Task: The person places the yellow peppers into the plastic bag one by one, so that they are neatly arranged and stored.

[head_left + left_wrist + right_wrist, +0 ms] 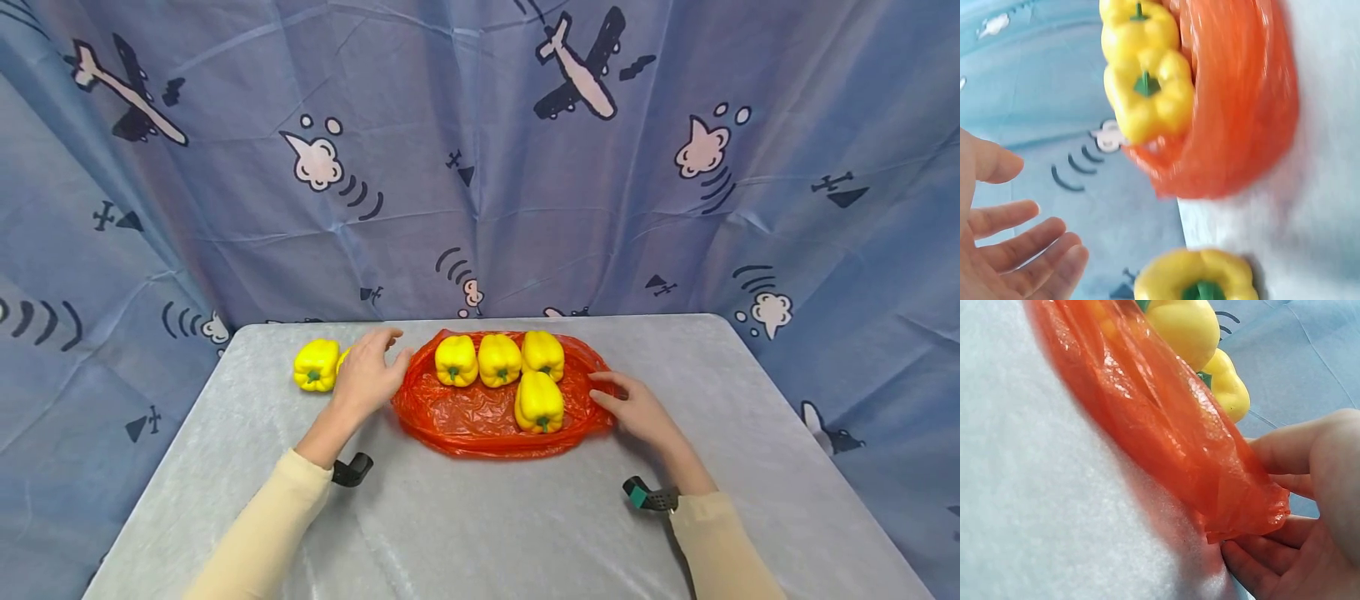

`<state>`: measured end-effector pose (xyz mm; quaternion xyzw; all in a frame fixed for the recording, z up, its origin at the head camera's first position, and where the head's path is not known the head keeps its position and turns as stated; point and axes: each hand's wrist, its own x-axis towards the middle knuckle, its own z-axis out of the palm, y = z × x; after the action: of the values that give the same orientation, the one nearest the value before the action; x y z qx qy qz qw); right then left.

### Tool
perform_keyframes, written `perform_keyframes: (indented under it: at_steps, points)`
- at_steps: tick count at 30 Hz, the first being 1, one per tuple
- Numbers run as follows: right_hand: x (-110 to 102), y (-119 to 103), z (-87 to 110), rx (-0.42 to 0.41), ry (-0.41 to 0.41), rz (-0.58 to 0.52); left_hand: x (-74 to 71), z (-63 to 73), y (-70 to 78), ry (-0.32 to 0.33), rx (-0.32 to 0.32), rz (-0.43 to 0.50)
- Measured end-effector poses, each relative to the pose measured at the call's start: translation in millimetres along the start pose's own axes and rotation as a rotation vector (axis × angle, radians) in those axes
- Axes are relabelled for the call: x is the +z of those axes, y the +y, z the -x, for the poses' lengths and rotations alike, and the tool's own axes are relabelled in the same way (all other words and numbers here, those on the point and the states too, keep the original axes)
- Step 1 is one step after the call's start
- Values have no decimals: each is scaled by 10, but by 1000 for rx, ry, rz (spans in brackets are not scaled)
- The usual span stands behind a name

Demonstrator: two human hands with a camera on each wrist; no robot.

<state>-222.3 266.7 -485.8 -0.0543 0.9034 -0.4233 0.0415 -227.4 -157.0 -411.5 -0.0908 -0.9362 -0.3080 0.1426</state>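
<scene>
A red plastic bag (pixel 465 417) lies spread on the table, its edge rolled up like a rim. Several yellow bell peppers (pixel 539 403) with green stems sit in it, mostly along the far side. My left hand (pixel 367 375) hovers left of the bag with fingers apart, holding nothing. Beside it on the table is another yellow bell pepper (pixel 316 365); one more is mostly hidden behind the hand. At the bag's right end, my right hand (pixel 637 408) holds the edge, with the gathered plastic (pixel 1241 506) between thumb and fingers in the right wrist view.
The grey-white table (pixel 480 525) reaches back to a blue curtain (pixel 480 167) printed with planes. Black wrist straps (pixel 352 469) show at both cuffs. The table's far edge runs just behind the bag.
</scene>
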Motion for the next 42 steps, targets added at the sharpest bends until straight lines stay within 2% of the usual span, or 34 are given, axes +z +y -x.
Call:
perform_keyframes:
  at_steps: [10, 20, 29, 36, 42]
  points:
    - [-2, -42, 18, 0, -5, 7, -143, 1, -395, 37, -71, -16]
    - [3, -47, 18, 20, -13, 8, -148, 13, -628, 14, -117, -20]
    - [4, -42, -3, 15, -9, 5, -100, 22, -735, 3, -112, -65]
    - [3, -25, 1, 8, -6, 1, -32, 42, -728, -12, -82, -79]
    - [1, -40, 17, 4, -6, 7, 19, 61, -710, -63, -95, -42]
